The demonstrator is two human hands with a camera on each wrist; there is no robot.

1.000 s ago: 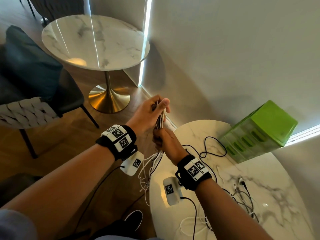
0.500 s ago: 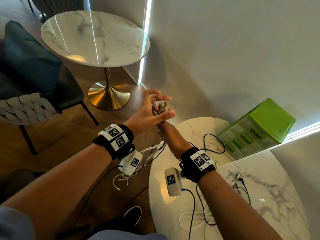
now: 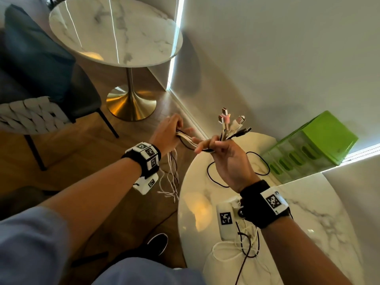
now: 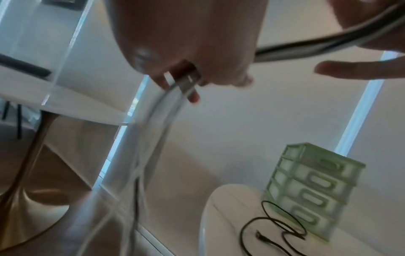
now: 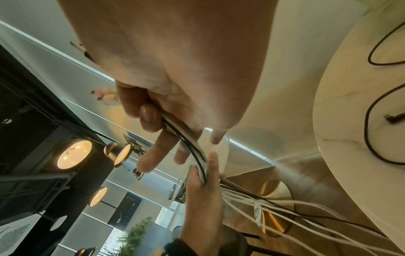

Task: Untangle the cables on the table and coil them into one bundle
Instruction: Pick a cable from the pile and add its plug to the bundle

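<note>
A bundle of white and black cables (image 3: 191, 141) stretches between my two hands above the floor, left of the marble table (image 3: 320, 227). My right hand (image 3: 213, 146) grips the bundle just below its plug ends (image 3: 230, 122), which fan upward. My left hand (image 3: 174, 130) holds the same bundle further along, and the loose tails (image 3: 170, 177) hang down from it. In the right wrist view the bundle (image 5: 190, 142) runs from my right hand's fingers (image 5: 151, 117) into my left hand (image 5: 201, 190). A black cable (image 3: 259, 161) lies looped on the table. More white and black cables (image 3: 242, 249) lie under my right wrist.
A green plastic drawer box (image 3: 312, 149) stands at the table's back against the wall. A second round marble table (image 3: 115, 31) on a gold foot is ahead on the left, beside a dark chair (image 3: 41, 68). Wooden floor lies below my left arm.
My hands, close together before, have drawn apart. The right hand has turned and moved right so the plug ends point up; the left hand has slid left along the bundle.
</note>
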